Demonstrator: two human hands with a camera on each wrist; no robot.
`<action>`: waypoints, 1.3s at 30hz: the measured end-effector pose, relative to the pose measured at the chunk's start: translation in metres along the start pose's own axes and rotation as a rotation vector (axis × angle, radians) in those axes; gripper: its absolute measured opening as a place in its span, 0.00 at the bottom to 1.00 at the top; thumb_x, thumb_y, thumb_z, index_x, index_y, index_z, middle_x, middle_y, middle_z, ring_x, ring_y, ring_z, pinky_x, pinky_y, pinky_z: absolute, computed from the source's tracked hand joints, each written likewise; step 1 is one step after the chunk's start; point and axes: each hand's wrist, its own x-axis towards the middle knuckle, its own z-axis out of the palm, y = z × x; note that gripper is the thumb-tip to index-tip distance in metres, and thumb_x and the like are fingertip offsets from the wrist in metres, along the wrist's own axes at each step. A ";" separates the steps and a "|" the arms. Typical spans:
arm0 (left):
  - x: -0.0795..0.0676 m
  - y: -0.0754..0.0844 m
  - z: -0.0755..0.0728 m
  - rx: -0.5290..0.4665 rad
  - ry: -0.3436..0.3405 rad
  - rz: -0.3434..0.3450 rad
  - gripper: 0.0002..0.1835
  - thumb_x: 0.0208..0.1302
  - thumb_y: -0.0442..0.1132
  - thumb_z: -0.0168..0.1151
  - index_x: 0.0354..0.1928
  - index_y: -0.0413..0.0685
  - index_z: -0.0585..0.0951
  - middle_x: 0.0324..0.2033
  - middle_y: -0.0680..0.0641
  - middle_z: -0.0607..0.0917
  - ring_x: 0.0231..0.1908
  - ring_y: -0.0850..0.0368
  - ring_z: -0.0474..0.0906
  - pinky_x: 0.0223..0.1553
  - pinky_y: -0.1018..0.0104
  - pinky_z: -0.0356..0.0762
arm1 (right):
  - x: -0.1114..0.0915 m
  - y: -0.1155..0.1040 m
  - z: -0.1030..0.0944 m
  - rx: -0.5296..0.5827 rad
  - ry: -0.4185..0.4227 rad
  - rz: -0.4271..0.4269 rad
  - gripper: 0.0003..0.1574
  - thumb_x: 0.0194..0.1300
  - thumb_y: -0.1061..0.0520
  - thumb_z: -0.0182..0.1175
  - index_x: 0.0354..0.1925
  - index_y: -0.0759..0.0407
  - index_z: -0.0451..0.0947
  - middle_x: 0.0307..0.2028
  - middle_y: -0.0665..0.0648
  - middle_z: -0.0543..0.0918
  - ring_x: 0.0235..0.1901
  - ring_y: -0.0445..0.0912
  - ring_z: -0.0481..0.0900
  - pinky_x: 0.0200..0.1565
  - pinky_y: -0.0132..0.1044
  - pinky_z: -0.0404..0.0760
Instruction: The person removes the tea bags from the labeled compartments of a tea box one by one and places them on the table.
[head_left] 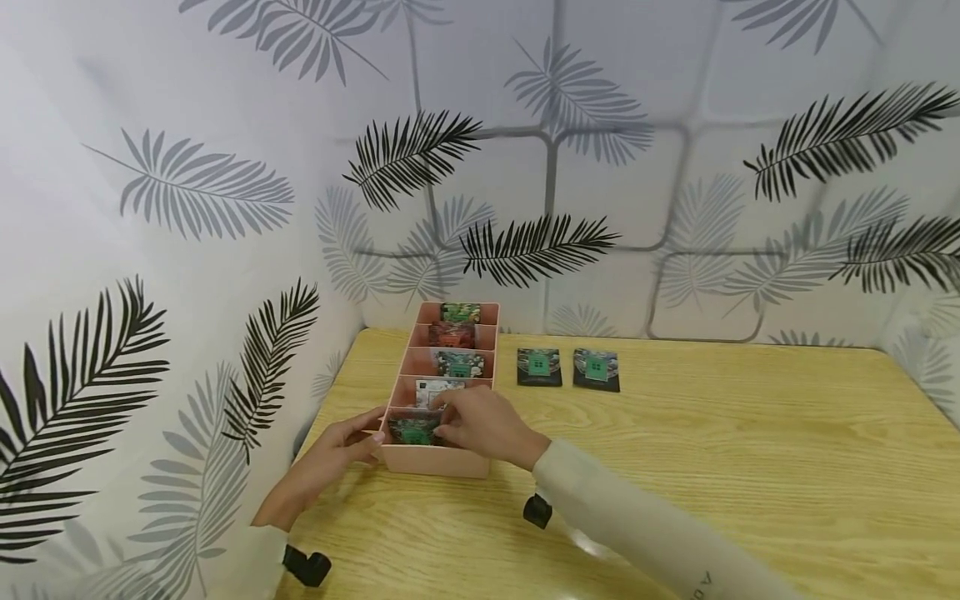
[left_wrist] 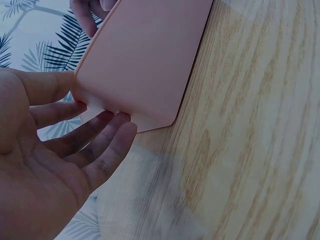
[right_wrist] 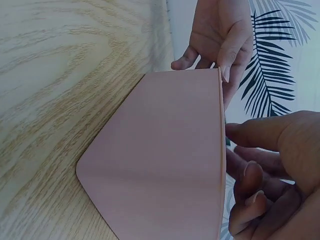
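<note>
Apparently the step in hand is work on the green packet (head_left: 411,431) in the nearest slot of the pink box (head_left: 435,461), which stands toward the left of the wooden table (head_left: 675,442). The left hand (head_left: 327,460) holds the box at its near left corner, thumb at the rim and bent fingers against the outer wall. The right hand (head_left: 483,421) reaches over the right rim, its fingers bent and close together at the right end of that packet; whether they pinch it I cannot tell, since the rim hides the tips in the right wrist view.

Just beyond, the white packet (head_left: 429,393) sits in the second slot from the near end, close to the right fingers. Each of the three farther slots holds a packet too. Two dark packets, the left one (head_left: 539,363) and the right one (head_left: 597,367), lie apart on the table, right of the box.

To my judgement, the next move calls for a steady left hold and a light right touch, so that the white packet is not disturbed.
</note>
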 end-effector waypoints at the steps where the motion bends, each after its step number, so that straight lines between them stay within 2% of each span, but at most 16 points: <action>1: 0.000 0.000 0.000 0.000 -0.001 0.000 0.34 0.80 0.45 0.55 0.80 0.41 0.59 0.75 0.32 0.62 0.57 0.45 0.77 0.56 0.44 0.79 | 0.001 0.000 0.000 0.007 -0.008 -0.007 0.13 0.69 0.56 0.70 0.51 0.56 0.87 0.37 0.50 0.90 0.32 0.37 0.84 0.35 0.32 0.83; 6: 0.001 0.000 0.002 0.006 0.008 -0.003 0.34 0.80 0.46 0.55 0.80 0.43 0.59 0.73 0.32 0.66 0.57 0.46 0.78 0.56 0.44 0.79 | 0.002 -0.001 0.000 0.009 -0.029 -0.055 0.06 0.70 0.56 0.69 0.43 0.53 0.90 0.36 0.47 0.89 0.32 0.35 0.82 0.36 0.31 0.82; 11: 0.002 0.001 0.002 0.013 0.000 0.013 0.34 0.80 0.46 0.55 0.80 0.43 0.59 0.71 0.32 0.68 0.57 0.47 0.78 0.56 0.44 0.79 | 0.001 0.003 0.004 -0.020 -0.020 -0.078 0.05 0.70 0.54 0.69 0.41 0.51 0.90 0.34 0.46 0.89 0.28 0.32 0.80 0.34 0.28 0.80; 17: 0.002 0.004 0.002 0.014 -0.016 0.026 0.33 0.81 0.45 0.54 0.80 0.41 0.58 0.73 0.31 0.65 0.58 0.44 0.77 0.56 0.43 0.79 | -0.001 0.010 0.006 -0.034 0.042 -0.106 0.07 0.73 0.53 0.66 0.42 0.52 0.90 0.33 0.46 0.88 0.26 0.30 0.78 0.34 0.26 0.79; 23: 0.004 0.002 0.003 0.012 -0.020 0.047 0.33 0.81 0.42 0.54 0.80 0.38 0.58 0.75 0.30 0.62 0.59 0.42 0.76 0.55 0.45 0.80 | -0.002 0.014 -0.001 -0.048 0.098 -0.126 0.07 0.73 0.54 0.66 0.45 0.51 0.90 0.37 0.47 0.89 0.31 0.33 0.82 0.37 0.29 0.82; 28: 0.004 -0.001 0.002 0.013 -0.013 0.029 0.33 0.81 0.43 0.54 0.80 0.38 0.58 0.74 0.29 0.63 0.59 0.41 0.76 0.55 0.44 0.80 | -0.005 0.015 -0.009 -0.026 0.148 -0.125 0.07 0.73 0.55 0.66 0.45 0.50 0.89 0.38 0.46 0.88 0.34 0.36 0.82 0.37 0.31 0.81; 34: 0.003 0.000 0.002 0.013 0.000 0.001 0.34 0.80 0.45 0.56 0.80 0.41 0.59 0.71 0.29 0.67 0.54 0.44 0.79 0.55 0.45 0.80 | -0.007 0.014 -0.020 -0.003 0.217 -0.148 0.07 0.74 0.56 0.65 0.46 0.51 0.88 0.37 0.46 0.87 0.29 0.35 0.78 0.33 0.31 0.78; 39: 0.001 0.001 0.003 0.008 0.010 -0.006 0.34 0.80 0.45 0.56 0.80 0.41 0.60 0.72 0.30 0.66 0.58 0.42 0.77 0.55 0.45 0.80 | -0.009 0.013 -0.031 0.010 0.277 -0.153 0.09 0.74 0.55 0.64 0.48 0.52 0.89 0.34 0.47 0.87 0.22 0.35 0.74 0.28 0.30 0.76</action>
